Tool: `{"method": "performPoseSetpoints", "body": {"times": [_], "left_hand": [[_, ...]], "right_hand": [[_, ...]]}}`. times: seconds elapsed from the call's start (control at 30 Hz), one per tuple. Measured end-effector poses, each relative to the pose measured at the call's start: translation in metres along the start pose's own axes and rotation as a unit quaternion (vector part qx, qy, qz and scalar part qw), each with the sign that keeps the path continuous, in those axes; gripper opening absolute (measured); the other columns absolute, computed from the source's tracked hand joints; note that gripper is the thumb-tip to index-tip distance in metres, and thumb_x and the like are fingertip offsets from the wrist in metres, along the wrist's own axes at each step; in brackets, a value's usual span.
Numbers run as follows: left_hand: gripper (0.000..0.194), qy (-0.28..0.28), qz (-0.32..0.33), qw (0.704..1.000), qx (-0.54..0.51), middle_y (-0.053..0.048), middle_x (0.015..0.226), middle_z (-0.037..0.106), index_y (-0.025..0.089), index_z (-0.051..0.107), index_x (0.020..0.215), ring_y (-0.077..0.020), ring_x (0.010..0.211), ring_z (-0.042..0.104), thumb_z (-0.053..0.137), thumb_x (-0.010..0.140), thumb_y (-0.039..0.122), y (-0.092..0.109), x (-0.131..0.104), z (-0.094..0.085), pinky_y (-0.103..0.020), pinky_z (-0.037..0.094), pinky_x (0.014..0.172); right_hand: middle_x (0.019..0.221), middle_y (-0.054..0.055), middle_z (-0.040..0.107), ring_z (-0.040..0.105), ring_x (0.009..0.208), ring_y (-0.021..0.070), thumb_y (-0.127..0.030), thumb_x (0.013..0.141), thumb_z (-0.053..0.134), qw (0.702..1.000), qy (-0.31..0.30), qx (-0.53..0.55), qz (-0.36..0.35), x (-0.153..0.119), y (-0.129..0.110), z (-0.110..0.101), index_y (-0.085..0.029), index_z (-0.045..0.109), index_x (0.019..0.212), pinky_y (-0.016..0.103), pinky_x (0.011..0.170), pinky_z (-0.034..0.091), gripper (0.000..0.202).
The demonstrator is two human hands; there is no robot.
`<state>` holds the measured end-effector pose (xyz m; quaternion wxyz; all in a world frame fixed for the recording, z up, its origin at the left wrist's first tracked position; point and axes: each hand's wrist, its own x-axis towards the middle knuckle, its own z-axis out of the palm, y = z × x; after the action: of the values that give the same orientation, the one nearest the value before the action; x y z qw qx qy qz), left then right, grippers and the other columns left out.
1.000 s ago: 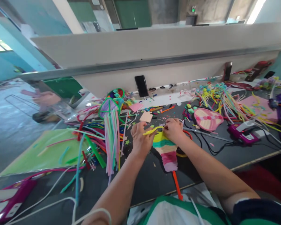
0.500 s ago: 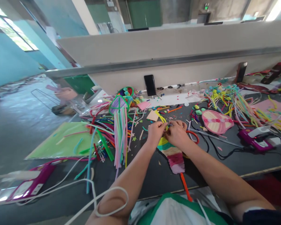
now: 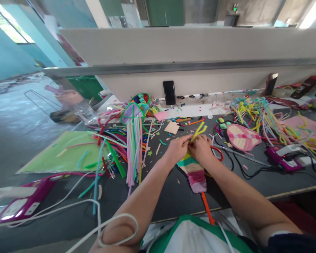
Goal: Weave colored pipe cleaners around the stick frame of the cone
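A striped piece in yellow, teal, cream, maroon and pink (image 3: 196,175) lies on the dark table, with an orange stem (image 3: 207,207) sticking out toward my body. At its far end, my left hand (image 3: 179,146) and my right hand (image 3: 201,147) meet with fingers pinched. Yellow strips (image 3: 199,130) rise from between the fingertips and point away to the right. Both hands are closed on these strips, though the fingertips partly hide where they are gripped.
Pastel strands (image 3: 134,151) hang from a purple-and-green shape at left. A pink oval piece (image 3: 243,137) and a purple power strip (image 3: 283,160) are at right. A phone (image 3: 169,93) leans on the partition. A white cable (image 3: 98,211) crosses my left forearm.
The yellow strips, earlier pointing back to the left of the hands, now stand up toward the right. My fingers have shifted slightly around them. The camera view has moved a little.
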<state>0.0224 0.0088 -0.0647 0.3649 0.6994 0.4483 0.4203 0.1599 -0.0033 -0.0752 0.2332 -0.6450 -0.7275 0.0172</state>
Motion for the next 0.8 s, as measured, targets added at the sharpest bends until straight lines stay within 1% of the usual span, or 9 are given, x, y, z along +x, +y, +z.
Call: {"method": "performPoseSetpoints", "body": {"times": [0.07,0.13,0.23,0.33,0.4,0.5,0.63,0.73,0.8], "left_hand": [[0.041,0.006,-0.012,1.000,0.010,-0.006,0.100,0.072,0.023,0.070,0.113,-0.0242,0.095,0.064,0.054,0.077,0.012,-0.003,0.002,0.000,-0.036,0.043,0.096],[0.041,0.013,-0.013,1.000,0.017,-0.007,0.096,0.072,0.022,0.070,0.111,-0.0234,0.092,0.063,0.052,0.076,0.011,-0.006,0.005,0.001,-0.036,0.044,0.094],[0.034,0.009,0.021,0.999,0.029,-0.007,0.097,0.069,0.022,0.075,0.096,-0.0237,0.095,0.061,0.056,0.071,0.008,-0.010,0.010,0.002,-0.035,0.043,0.094],[0.025,-0.022,0.054,0.997,0.050,-0.007,0.089,0.068,0.021,0.074,0.078,-0.0228,0.091,0.059,0.056,0.069,0.008,-0.013,0.011,0.005,-0.033,0.042,0.091],[0.023,-0.037,0.072,0.993,0.080,-0.007,0.083,0.066,0.020,0.073,0.075,-0.0218,0.086,0.059,0.054,0.071,0.008,-0.013,0.010,0.007,-0.032,0.043,0.087],[0.022,-0.025,0.089,0.987,0.129,-0.007,0.080,0.065,0.019,0.070,0.075,-0.0212,0.082,0.057,0.050,0.074,0.009,-0.013,0.007,0.009,-0.031,0.043,0.082],[0.018,0.019,0.049,0.987,0.155,-0.007,0.078,0.064,0.017,0.065,0.072,-0.0194,0.078,0.057,0.050,0.075,0.008,-0.013,0.006,0.007,-0.030,0.042,0.078],[0.017,0.016,0.017,0.987,0.160,-0.003,0.071,0.060,0.016,0.060,0.066,-0.0163,0.072,0.054,0.049,0.075,0.007,-0.013,0.006,0.005,-0.027,0.042,0.073],[0.016,0.009,0.023,0.986,0.168,-0.002,0.069,0.058,0.016,0.058,0.066,-0.0151,0.070,0.052,0.050,0.075,0.006,-0.013,0.006,0.005,-0.026,0.041,0.071]], "right_hand": [[0.093,0.010,0.067,0.048,0.101,0.0261,-0.030,0.081,0.056,1.000,-0.005,0.004,0.000,0.000,0.001,0.000,-0.019,0.071,0.075,0.038,0.083,0.025,0.020],[0.093,0.009,0.068,0.048,0.103,0.0263,-0.029,0.078,0.058,1.000,-0.014,0.008,-0.002,0.000,0.002,0.000,-0.019,0.071,0.074,0.039,0.084,0.025,0.017],[0.092,0.011,0.068,0.049,0.103,0.0276,-0.028,0.078,0.057,1.000,-0.023,-0.004,-0.007,0.000,0.001,0.000,-0.018,0.071,0.075,0.039,0.083,0.026,0.017],[0.087,0.013,0.068,0.051,0.099,0.0282,-0.025,0.078,0.055,0.999,-0.037,-0.029,-0.002,0.000,-0.002,-0.001,-0.016,0.070,0.073,0.040,0.082,0.027,0.018],[0.084,0.013,0.069,0.052,0.098,0.0282,-0.023,0.078,0.053,0.998,-0.047,-0.036,0.001,0.001,-0.003,-0.002,-0.016,0.069,0.070,0.041,0.082,0.027,0.019],[0.087,0.012,0.070,0.053,0.100,0.0274,-0.022,0.078,0.053,0.999,-0.046,-0.027,0.002,0.000,-0.004,-0.003,-0.016,0.068,0.070,0.040,0.082,0.028,0.018],[0.100,0.008,0.070,0.053,0.105,0.0255,-0.022,0.080,0.052,0.999,-0.037,-0.005,-0.001,-0.001,-0.003,-0.007,-0.018,0.068,0.076,0.037,0.083,0.029,0.016],[0.097,0.009,0.071,0.056,0.102,0.0256,-0.025,0.082,0.052,0.998,-0.068,-0.013,0.005,0.001,0.001,-0.011,-0.017,0.068,0.081,0.035,0.080,0.033,0.018],[0.096,0.009,0.071,0.057,0.100,0.0259,-0.028,0.082,0.053,0.995,-0.094,-0.016,0.006,0.004,0.006,-0.014,-0.018,0.069,0.085,0.033,0.077,0.035,0.019]]}}
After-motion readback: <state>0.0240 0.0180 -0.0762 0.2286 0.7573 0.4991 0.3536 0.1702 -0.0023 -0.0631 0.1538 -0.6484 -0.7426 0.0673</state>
